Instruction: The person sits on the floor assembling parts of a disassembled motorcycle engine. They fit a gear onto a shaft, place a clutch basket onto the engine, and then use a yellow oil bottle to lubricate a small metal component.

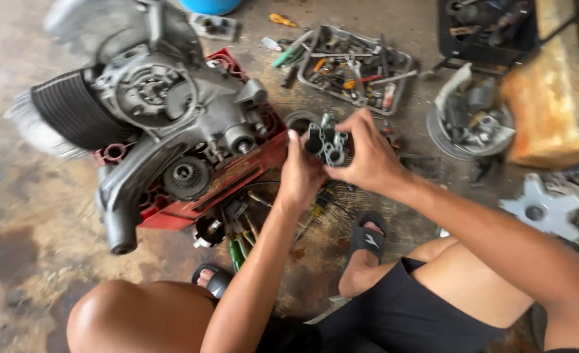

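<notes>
grey cast-metal engine with black finned cylinder (152, 111) sits on a red plastic crate (237, 173) on the stained concrete floor (15, 216). just right of it, left hand (300, 175) and right hand (361, 157) both closed around a small grey metal part with round ports (327, 144), held between the two grips, above the floor. metal tray of tools (358, 65) behind; round metal pan of parts (472, 121) far right.

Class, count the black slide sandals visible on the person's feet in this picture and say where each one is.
2. One black slide sandal is below the right hand, near the right knee; the other black slide sandal is beside the left forearm, partly hidden by it.
</notes>
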